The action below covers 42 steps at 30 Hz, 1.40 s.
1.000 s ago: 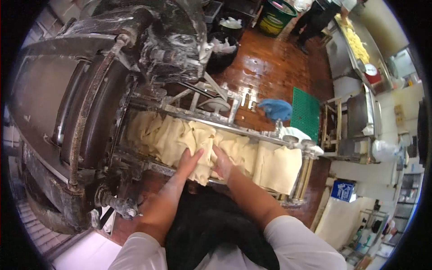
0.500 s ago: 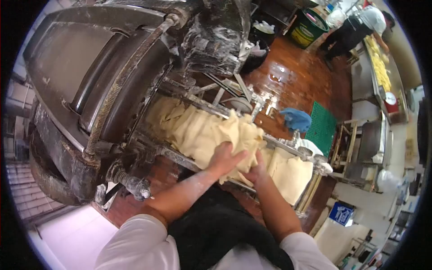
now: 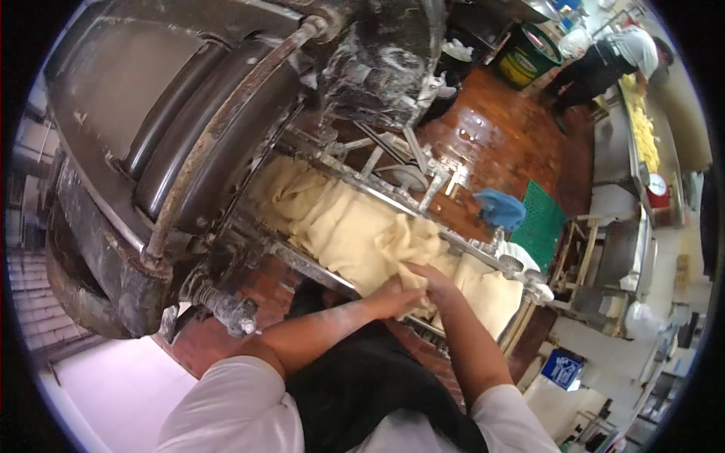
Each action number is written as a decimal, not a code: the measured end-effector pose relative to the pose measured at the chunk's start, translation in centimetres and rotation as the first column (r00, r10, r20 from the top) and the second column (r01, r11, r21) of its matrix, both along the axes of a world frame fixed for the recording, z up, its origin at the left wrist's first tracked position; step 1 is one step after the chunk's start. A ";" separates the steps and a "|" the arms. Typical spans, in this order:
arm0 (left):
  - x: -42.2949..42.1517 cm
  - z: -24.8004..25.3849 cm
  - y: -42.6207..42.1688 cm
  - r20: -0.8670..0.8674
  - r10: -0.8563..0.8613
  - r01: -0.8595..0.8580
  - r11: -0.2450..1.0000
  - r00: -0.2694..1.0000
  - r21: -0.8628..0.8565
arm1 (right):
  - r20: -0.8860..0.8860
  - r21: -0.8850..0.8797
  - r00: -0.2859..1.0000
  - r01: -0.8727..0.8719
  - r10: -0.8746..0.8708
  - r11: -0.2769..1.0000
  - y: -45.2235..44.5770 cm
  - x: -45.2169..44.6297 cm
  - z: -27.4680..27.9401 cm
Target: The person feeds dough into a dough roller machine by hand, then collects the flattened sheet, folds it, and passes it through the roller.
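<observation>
A long, pale sheet of dough (image 3: 340,234) lies in thick folds on the narrow conveyor bed of a floury roller machine. Its right part is bunched up, and a smoother flap of dough (image 3: 491,298) hangs over the bed's right end. At the near edge of the bunched part, my left hand (image 3: 394,298) is closed on a fold of dough. Close beside it, my right hand (image 3: 429,279) is closed on the same fold, its fingertips partly hidden. The two hands nearly touch.
The machine's dark rollers (image 3: 177,143) and rusty bar (image 3: 226,136) stand at left. Beyond the bed are a blue plastic item (image 3: 500,209), a green mat (image 3: 539,223) and a green bin (image 3: 526,57). A person (image 3: 615,64) bends over a long table at upper right.
The raised, bunched dough has come down flatter onto the bed. Both my hands have moved toward me and closer together at the dough's near edge.
</observation>
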<state>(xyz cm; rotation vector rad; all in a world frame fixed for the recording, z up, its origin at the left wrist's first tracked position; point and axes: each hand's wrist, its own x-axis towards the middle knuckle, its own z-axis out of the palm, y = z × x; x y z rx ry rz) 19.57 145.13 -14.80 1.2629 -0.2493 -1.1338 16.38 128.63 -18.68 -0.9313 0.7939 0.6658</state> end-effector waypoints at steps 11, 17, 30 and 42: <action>3.7 -6.3 15.0 -0.400 0.682 -0.541 0.730 0.612 0.418 | 0.075 -0.053 0.970 0.234 -0.230 0.971 3.4 0.7 2.2; 2.5 -1.0 12.4 -0.825 0.347 -0.547 0.835 0.447 0.055 | -0.040 0.407 0.921 0.370 -0.388 0.835 4.5 2.8 12.1; 5.2 -10.6 9.7 -0.603 0.548 -0.797 0.536 0.580 -0.278 | -0.030 0.405 0.932 0.341 -0.360 0.849 4.0 2.1 15.2; 11.6 -12.1 11.7 -0.699 0.580 -0.671 0.716 0.418 0.193 | 0.063 0.146 0.967 0.235 -0.246 0.961 -5.3 -4.7 12.4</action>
